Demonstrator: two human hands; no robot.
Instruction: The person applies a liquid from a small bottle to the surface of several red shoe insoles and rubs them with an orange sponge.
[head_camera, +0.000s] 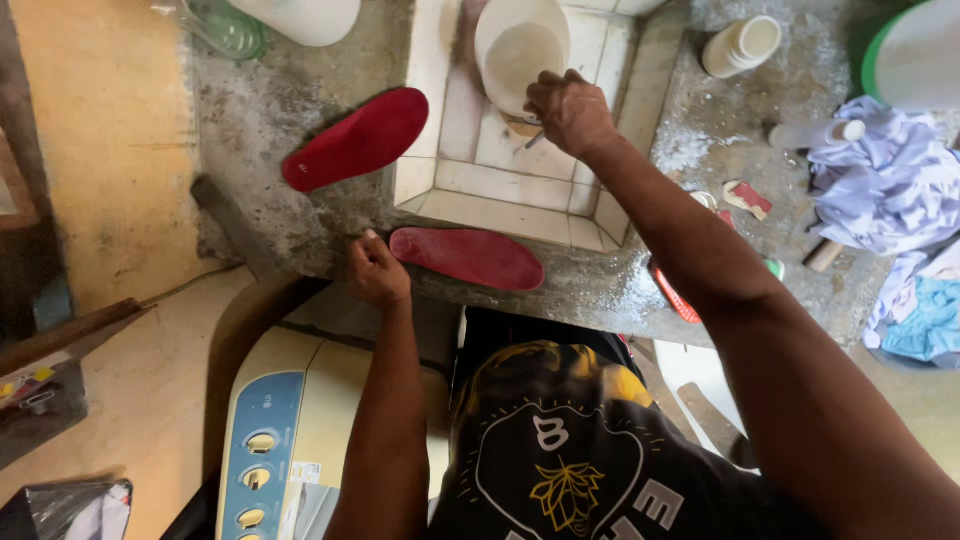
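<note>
Two red insoles (357, 138) (466, 256) on concrete ledge (280, 100), left hand (376, 270) fingertips resting at its front edge beside the nearer insole, right hand (568, 108) closed over white basin (518, 52) rim in tiled sink (500, 185).

A rough concrete bench (300, 90) surrounds a tiled sink (500, 190). One red insole (355, 138) lies beyond the left grip (377, 270), another red insole (465, 256) just beside it. Crumpled cloths (885, 190) lie far from the right grip (568, 108).

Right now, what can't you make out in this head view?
- Right hand: its own back hides the grip and whatever it holds over the white plastic basin.
- Left hand: fingertips curled on the concrete ledge, contact unclear.
- Green-rimmed white tub: cut by the frame edge.
</note>
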